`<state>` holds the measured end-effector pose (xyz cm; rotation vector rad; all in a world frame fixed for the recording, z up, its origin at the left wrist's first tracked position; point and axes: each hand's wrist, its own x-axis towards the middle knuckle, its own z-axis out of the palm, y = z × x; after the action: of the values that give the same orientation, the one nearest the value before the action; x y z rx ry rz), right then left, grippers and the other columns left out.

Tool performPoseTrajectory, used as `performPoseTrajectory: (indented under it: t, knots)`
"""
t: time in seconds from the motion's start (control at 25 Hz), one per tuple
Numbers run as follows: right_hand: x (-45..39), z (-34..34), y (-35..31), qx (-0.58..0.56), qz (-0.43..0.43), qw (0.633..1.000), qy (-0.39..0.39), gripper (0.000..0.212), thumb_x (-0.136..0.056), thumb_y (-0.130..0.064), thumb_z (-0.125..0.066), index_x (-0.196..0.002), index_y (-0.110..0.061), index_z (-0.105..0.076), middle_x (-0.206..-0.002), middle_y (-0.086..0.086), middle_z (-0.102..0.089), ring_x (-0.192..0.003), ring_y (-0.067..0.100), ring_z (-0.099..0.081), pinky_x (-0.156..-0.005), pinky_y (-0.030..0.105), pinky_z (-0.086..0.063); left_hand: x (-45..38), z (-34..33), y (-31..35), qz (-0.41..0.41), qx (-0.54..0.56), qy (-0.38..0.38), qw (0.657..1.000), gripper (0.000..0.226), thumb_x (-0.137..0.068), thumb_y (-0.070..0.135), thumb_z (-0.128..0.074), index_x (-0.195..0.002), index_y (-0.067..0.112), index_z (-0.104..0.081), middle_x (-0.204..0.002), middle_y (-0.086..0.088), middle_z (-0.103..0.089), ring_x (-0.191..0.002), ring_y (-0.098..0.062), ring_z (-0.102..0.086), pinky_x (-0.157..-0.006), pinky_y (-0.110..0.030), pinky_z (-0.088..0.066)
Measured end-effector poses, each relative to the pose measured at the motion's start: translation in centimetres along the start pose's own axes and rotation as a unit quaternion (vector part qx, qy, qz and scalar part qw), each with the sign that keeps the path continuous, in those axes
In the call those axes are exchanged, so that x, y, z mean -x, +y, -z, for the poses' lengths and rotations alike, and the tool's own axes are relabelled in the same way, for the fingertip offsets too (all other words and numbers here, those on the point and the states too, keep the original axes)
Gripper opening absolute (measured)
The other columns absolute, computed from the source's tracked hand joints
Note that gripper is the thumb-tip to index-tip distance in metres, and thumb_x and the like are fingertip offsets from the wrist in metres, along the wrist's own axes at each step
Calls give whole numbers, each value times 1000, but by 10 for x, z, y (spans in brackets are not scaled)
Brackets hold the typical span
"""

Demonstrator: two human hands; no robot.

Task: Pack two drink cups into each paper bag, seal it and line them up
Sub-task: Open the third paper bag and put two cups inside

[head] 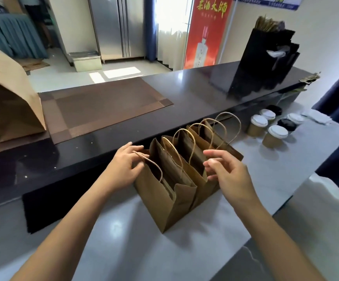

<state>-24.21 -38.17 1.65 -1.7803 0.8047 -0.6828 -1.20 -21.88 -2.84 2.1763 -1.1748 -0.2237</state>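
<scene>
- Left hand (124, 165) pinches the twine handle of the nearest paper bag (164, 199); right hand (227, 173) hovers beside it, fingers loosely curled, holding nothing.
- Three bags stand open on the white desk (184, 250), unsealed.
- Drink cups (274, 132) wait farther right, apparently unpacked.
</scene>
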Motion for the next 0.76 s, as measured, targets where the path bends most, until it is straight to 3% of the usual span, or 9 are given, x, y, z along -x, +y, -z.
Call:
performPoseTrajectory:
  t: [0.12,0.28,0.36,0.48,0.6,0.76]
  knots:
    - [19,-5,20,49,1,998,-31,18,-102,-25,-58,-106,-35,-72,-86,-17,-68,-88,2,-65,-67,13,-54,5,0,3,-8,-23,-3,1000,30,-91,13,-67,-119,21,-74,-139,1,-55,-137,-22,-38,-117,-31,-22]
    - [33,-19,37,119,-20,989,-90,18,-102,-36,-57,-116,-42,-67,-101,-15,-63,-92,8,-64,-70,13,-55,14,5,5,13,-17,-4,1000,28,-88,15,-66,-113,25,-77,-127,2,-56,-127,-24,-37,-112,-33,-27]
    - [37,-25,39,144,-33,983,-106,23,-102,-42,-55,-123,-44,-63,-104,-15,-57,-92,9,-61,-69,12,-53,20,9,6,27,7,-17,999,28,-91,29,-56,-109,30,-77,-124,6,-57,-124,-21,-36,-111,-35,-30]
    - [42,-30,40,202,-29,974,-101,26,-102,-50,-50,-125,-46,-61,-103,-16,-49,-91,8,-56,-70,10,-44,26,15,4,39,51,-22,998,43,-91,38,-37,-103,33,-78,-116,6,-59,-113,-16,-45,-102,-27,-35]
    - [46,-34,41,247,-39,962,-107,27,-100,-55,-49,-119,-42,-63,-109,-13,-47,-92,4,-51,-69,8,-38,32,18,0,44,63,8,997,33,-105,36,-47,-98,33,-79,-107,7,-61,-98,-3,-55,-87,-23,-42]
    - [51,-41,38,266,-63,956,-104,27,-97,-61,-51,-113,-41,-59,-117,-10,-47,-90,5,-52,-65,10,-40,43,15,-3,27,5,43,999,18,-93,25,-70,-110,29,-77,-92,10,-62,-72,0,-53,-66,-20,-42]
